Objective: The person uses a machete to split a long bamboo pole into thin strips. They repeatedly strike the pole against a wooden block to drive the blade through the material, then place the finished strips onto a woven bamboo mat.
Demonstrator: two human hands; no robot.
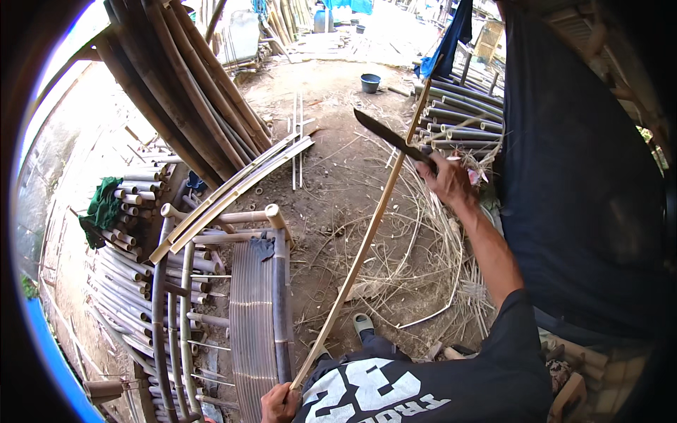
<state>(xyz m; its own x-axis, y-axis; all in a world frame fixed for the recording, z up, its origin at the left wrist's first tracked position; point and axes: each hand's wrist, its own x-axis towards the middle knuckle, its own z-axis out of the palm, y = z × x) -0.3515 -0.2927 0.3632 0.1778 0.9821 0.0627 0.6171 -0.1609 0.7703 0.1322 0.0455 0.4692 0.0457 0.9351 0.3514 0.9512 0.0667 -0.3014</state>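
My right hand point(450, 182), at the end of the outstretched arm, is closed round the handle of a machete point(381, 128). Its dark blade points up and left, crossing a long split bamboo strip point(352, 271); whether blade and strip touch I cannot tell. Low in the view, beside the bench, my left hand point(281, 404) grips the near end of that strip. From there the pale strip slants up and away to the right, past the blade, toward the dark blue cloth. The strip's far end is hard to make out.
A bamboo bench point(254, 317) stands at my left, with split bamboo pieces point(233, 194) across its end. Thick bamboo poles point(176, 77) lean behind it. Cut bamboo lengths point(465, 116) are stacked far right, near a black bucket point(370, 83). Shavings point(430, 261) litter the ground beside a dark sheet point(578, 169).
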